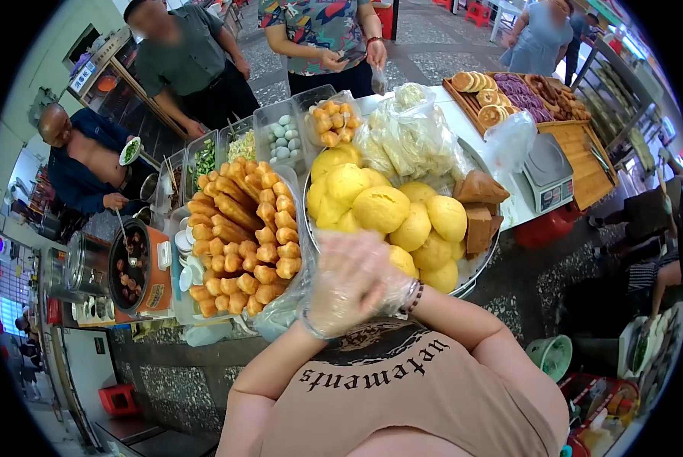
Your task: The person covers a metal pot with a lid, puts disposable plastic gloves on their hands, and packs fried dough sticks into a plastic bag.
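My left hand [345,266], in a clear plastic glove, lies across my right hand in front of my chest. Motion blurs its fingers. My right hand [393,293], with a beaded bracelet at the wrist, also seems gloved and is partly hidden behind the left. I cannot make out anything held between them. Just beyond the hands, yellow steamed buns [382,209] are heaped on a round metal tray [475,280]. Brown cake pieces [478,225] lie at the tray's right. To the left, fried dough sticks [242,228] are piled high beside a clear plastic bag [280,316].
Tubs of eggs [283,141] and chopped greens [204,156] line the far side. An orange pot [140,263] stands left. A digital scale [548,171] and a wooden tray [463,107] of flatbreads are right. Several people stand across the stall; one holds a bowl [130,151].
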The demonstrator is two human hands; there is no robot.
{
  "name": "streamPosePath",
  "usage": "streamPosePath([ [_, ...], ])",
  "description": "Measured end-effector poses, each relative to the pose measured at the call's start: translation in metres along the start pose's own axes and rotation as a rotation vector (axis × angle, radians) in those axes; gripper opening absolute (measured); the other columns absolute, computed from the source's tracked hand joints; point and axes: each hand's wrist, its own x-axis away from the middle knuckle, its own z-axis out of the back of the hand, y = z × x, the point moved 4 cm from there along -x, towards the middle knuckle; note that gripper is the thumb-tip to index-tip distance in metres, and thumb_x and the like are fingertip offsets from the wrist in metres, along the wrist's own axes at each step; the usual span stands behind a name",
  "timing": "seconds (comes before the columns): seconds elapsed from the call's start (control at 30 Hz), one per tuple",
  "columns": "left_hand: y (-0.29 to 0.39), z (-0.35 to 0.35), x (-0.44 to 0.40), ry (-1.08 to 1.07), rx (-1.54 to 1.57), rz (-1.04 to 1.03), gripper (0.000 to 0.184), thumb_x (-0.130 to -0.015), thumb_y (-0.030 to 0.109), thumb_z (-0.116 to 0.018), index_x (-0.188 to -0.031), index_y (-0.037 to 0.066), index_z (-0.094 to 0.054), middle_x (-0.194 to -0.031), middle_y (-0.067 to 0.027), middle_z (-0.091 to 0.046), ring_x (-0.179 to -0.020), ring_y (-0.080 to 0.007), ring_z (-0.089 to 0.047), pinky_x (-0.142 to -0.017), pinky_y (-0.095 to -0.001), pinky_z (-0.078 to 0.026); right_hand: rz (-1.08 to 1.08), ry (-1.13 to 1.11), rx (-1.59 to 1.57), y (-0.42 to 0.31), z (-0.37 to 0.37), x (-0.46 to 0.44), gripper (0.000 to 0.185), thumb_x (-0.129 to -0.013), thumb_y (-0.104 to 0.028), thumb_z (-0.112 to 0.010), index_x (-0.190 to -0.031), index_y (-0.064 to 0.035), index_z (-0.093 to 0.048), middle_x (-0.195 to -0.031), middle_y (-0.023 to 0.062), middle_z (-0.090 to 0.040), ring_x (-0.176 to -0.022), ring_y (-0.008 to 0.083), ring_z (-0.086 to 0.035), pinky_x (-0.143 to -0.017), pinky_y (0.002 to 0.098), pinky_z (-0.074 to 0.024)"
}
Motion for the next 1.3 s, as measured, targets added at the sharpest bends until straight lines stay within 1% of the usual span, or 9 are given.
streamPosePath([
  [0.13,-0.034,0.010,0.006,0.226,0.289,0.333,0.065,-0.082,0.024,-0.062,-0.138,0.005,-0.035,-0.146,-0.0152,-0.030,-0.134,-0.0318,-0.031,-0.108,-0.0461,-0.029,-0.013,0.242,-0.015,-0.040,0.003,-0.003,0.074,-0.089,-0.027,-0.061,-0.144,0.0018,-0.021,-0.150,0.0165,-0.021,-0.139,0.0241,-0.021,-0.113,0.0363,-0.0151],
  [0.2,-0.051,-0.002,0.012,0.357,0.999,0.620,0.098,-0.078,0.056,-0.063,-0.147,0.008,-0.014,-0.153,-0.0129,-0.013,-0.139,-0.0309,-0.018,-0.110,-0.0482,-0.021,0.209,0.171,0.071,-0.048,0.000,-0.004,0.080,-0.090,-0.036,-0.059,-0.145,0.0013,-0.015,-0.151,0.0169,-0.019,-0.141,0.0252,-0.016,-0.113,0.0368,-0.0142],
  [0.3,-0.049,-0.018,0.012,0.065,1.235,0.526,0.095,-0.081,0.044,-0.066,-0.148,0.010,-0.009,-0.154,-0.0090,-0.008,-0.142,-0.0273,-0.012,-0.111,-0.0454,-0.022,0.276,0.059,0.244,-0.051,-0.007,-0.009,0.084,-0.089,-0.043,-0.057,-0.146,0.0009,-0.014,-0.152,0.0174,-0.015,-0.141,0.0270,-0.012,-0.113,0.0382,-0.0125],
  [0.63,-0.042,-0.029,0.016,-0.005,1.184,0.512,0.100,-0.082,0.055,-0.060,-0.149,0.021,0.006,-0.155,-0.0071,-0.001,-0.141,-0.0310,-0.010,-0.108,-0.0519,-0.025,0.177,-0.132,0.440,-0.046,-0.031,-0.010,0.085,-0.085,-0.045,-0.060,-0.148,-0.0105,-0.015,-0.154,0.0185,-0.004,-0.141,0.0289,-0.012,-0.109,0.0436,-0.0221],
  [0.8,-0.051,-0.034,0.029,-0.205,0.954,0.368,0.071,-0.085,0.050,-0.057,-0.144,0.020,-0.032,-0.155,-0.0082,-0.002,-0.140,-0.0351,-0.014,-0.107,-0.0527,-0.028,0.125,-0.260,0.380,-0.045,-0.033,-0.007,0.083,-0.085,-0.056,-0.054,-0.146,-0.0094,-0.024,-0.152,0.0227,-0.008,-0.141,0.0369,-0.007,-0.111,0.0489,-0.0122],
  [0.87,-0.047,-0.037,0.027,-0.195,1.117,0.304,0.056,-0.087,0.049,-0.055,-0.132,0.016,-0.050,-0.154,-0.0110,-0.010,-0.139,-0.0321,-0.020,-0.107,-0.0507,-0.030,0.099,-0.355,0.395,-0.046,-0.032,-0.003,0.069,-0.085,-0.033,-0.062,-0.145,-0.0161,-0.031,-0.151,0.0202,-0.014,-0.138,0.0368,-0.017,-0.108,0.0448,-0.0223],
  [1.03,-0.046,-0.028,0.026,-0.342,0.921,0.094,0.057,-0.088,0.040,-0.058,-0.136,0.013,-0.044,-0.150,-0.0147,-0.024,-0.136,-0.0321,-0.028,-0.104,-0.0459,-0.035,0.138,-0.317,0.083,-0.033,-0.043,0.002,0.074,-0.084,-0.033,-0.064,-0.147,-0.0175,-0.027,-0.151,0.0195,-0.014,-0.140,0.0344,-0.010,-0.109,0.0431,-0.0211],
  [1.13,-0.047,-0.028,0.044,-0.453,1.238,0.568,0.087,-0.083,0.019,-0.066,-0.148,0.009,-0.009,-0.150,-0.0189,-0.021,-0.129,-0.0322,-0.039,-0.104,-0.0400,-0.035,-0.127,-0.315,0.309,-0.041,-0.041,0.003,0.082,-0.083,-0.035,-0.065,-0.149,-0.0169,-0.019,-0.151,0.0199,-0.016,-0.140,0.0357,-0.010,-0.108,0.0419,-0.0246],
  [1.3,-0.049,0.015,0.027,-0.077,0.858,0.840,0.087,-0.083,0.042,-0.064,-0.147,0.011,-0.014,-0.145,-0.0139,-0.028,-0.126,-0.0300,-0.041,-0.098,-0.0431,-0.041,0.128,-0.076,0.452,-0.059,-0.019,-0.002,0.070,-0.085,-0.036,-0.065,-0.141,-0.0062,-0.035,-0.144,0.0221,-0.026,-0.133,0.0288,-0.030,-0.104,0.0388,-0.0324],
])
